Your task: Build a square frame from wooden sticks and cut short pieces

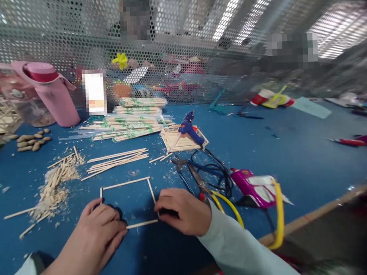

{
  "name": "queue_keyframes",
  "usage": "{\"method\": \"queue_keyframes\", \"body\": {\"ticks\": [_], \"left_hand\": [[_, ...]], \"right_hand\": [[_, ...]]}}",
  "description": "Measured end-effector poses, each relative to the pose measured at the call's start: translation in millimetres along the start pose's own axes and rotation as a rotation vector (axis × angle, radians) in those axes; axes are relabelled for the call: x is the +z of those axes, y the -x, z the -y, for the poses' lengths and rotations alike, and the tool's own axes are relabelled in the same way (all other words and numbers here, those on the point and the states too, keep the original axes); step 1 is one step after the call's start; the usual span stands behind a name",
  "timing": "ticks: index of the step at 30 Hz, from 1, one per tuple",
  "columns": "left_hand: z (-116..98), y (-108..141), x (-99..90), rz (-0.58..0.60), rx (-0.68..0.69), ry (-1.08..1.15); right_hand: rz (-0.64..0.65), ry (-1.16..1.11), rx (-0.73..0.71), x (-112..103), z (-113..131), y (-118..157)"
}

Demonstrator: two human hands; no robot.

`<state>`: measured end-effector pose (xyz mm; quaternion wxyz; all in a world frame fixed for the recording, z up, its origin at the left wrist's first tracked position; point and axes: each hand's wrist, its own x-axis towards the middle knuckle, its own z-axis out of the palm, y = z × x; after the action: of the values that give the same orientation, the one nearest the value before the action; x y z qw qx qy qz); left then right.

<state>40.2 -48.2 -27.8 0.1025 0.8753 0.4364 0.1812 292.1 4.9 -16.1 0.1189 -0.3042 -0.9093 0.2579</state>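
Standing at the back left of the blue table [247,151], a pink bottle [58,99] with its lid on hides whatever is inside; beside it is a clear bottle [35,110] with a pink top, its contents too hard to make out. Clear plastic packs [140,111] with green print hold pale wooden sticks, stacked to the right of the bottles. A small wooden tray [179,145] built of sticks carries a blue glue gun [187,127].

Nearer the person, a stick frame [125,183] lies flat on the table between the two hands, a four-sided outline with its long axis running left to right, the right end of its far side angled slightly away from the person. The left hand [104,228] is half curled, palm down, over the near left corner; whether it grips cannot be told. The right hand [183,211] has its fingers bent at the right side, thumb and fingertips slightly apart around the near right corner; a firm hold cannot be confirmed.
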Motion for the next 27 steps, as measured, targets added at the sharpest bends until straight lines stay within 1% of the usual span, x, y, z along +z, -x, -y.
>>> {"method": "queue_keyframes", "body": {"ticks": [9,13,18,27], "left_hand": [[-3.3,-2.9,-0.8,-0.058,-0.013,-0.039],[-2.5,-3.0,-0.6,-0.063,-0.024,-0.033],[-1.0,-4.4,-0.2,-0.038,-0.034,-0.03],[-0.1,-4.8,-0.7,-0.019,-0.061,-0.051]], "right_hand": [[-0.056,-0.088,-0.01,-2.7,-2.0,-2.5],[-0.071,-0.076,-0.016,-2.0,-2.7,-3.7],[-0.061,-0.05,-0.011,-1.2,-1.7,-5.4],[-0.078,-0.094,0.02,-0.4,-2.2,-9.7]]}}
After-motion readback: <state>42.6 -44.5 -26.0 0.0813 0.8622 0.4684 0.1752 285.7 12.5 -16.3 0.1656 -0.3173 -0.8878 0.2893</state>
